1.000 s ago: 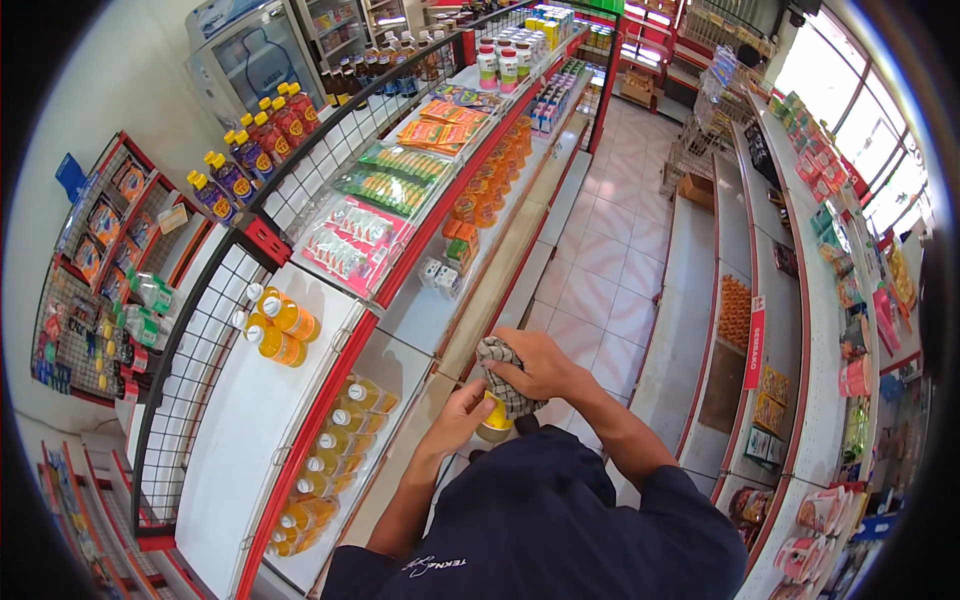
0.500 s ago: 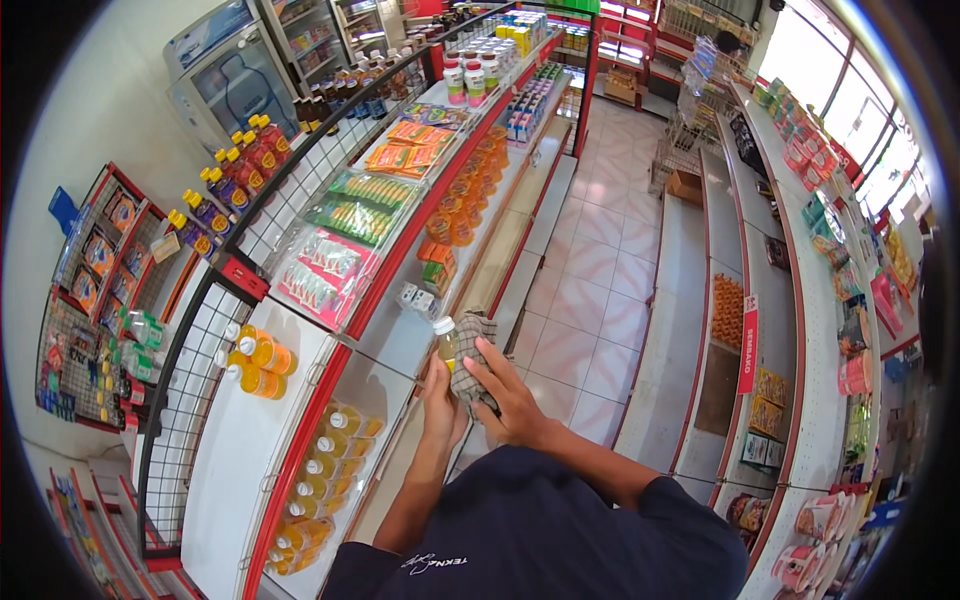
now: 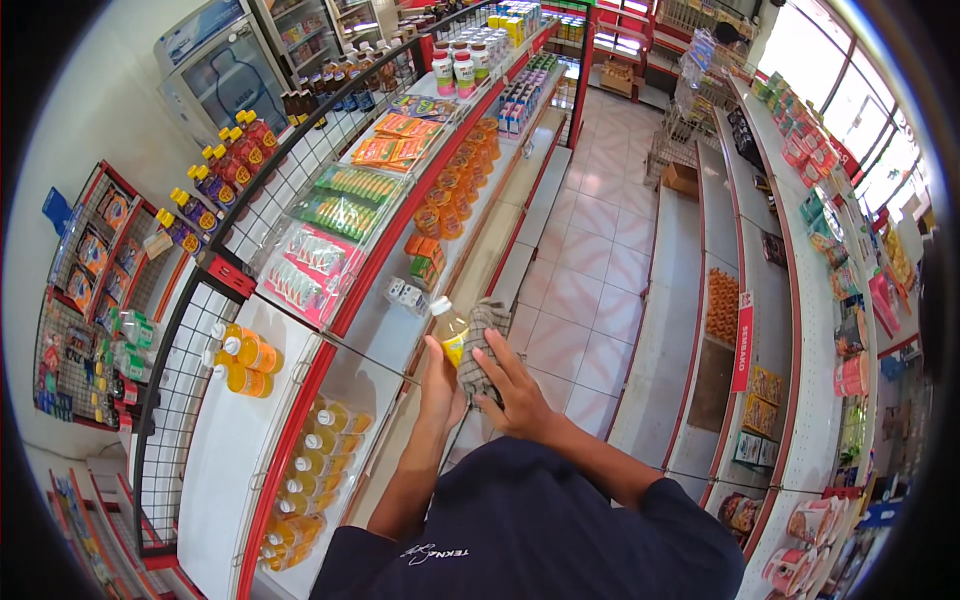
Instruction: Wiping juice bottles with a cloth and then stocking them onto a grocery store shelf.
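Observation:
A clear bottle [image 3: 451, 327] with a white cap and yellow contents is held tilted in front of me, its cap pointing up and to the left. My left hand [image 3: 440, 392] is closed around the lower part of this bottle. Against the bottle's right side, my right hand [image 3: 517, 392] presses a grey checked cloth [image 3: 484, 340], with its fingers bent over the fabric. The cloth and my fingers hide the bottle's lower right side.
Left of me, a shelf holds yellow bottles [image 3: 318, 465] below and orange-yellow bottles [image 3: 250, 362] on top. Sachets [image 3: 340, 215] and orange cups [image 3: 455, 190] line the shelves beyond. A tiled aisle [image 3: 585, 270] runs ahead, with another rack [image 3: 655, 330] along its right side.
More of the bottle now shows beside the cloth. The cloth and my right hand have shifted slightly to the right along it, and my view has moved a little.

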Available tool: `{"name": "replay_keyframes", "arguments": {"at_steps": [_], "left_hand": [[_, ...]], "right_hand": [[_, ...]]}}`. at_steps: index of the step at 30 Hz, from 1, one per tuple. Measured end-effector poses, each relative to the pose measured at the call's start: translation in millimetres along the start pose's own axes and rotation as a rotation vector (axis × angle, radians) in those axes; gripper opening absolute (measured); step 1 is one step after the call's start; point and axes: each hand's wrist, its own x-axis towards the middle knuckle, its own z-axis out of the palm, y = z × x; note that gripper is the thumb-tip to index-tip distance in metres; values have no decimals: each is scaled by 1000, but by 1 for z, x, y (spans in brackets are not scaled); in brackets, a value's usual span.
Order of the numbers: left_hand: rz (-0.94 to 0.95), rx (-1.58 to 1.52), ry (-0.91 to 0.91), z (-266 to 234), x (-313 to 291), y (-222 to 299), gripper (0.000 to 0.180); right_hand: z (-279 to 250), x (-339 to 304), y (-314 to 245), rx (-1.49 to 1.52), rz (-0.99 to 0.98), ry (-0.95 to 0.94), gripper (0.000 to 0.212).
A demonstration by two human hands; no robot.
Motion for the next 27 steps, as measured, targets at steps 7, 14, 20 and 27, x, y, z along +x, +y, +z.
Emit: {"name": "replay_keyframes", "arguments": {"at_steps": [7, 14, 20, 27], "left_hand": [[-21, 154, -30, -14, -15, -10, 43], [-85, 110, -114, -20, -29, -10, 36], [-161, 389, -168, -40, -37, -15, 42], [133, 328, -2, -45, -33, -32, 37]], "right_hand": [[-5, 17, 10, 352, 132, 54, 68], [-19, 53, 18, 425, 245, 0, 28], [-36, 64, 28, 271, 153, -300, 27], [7, 58, -5, 474, 217, 38, 42]]}}
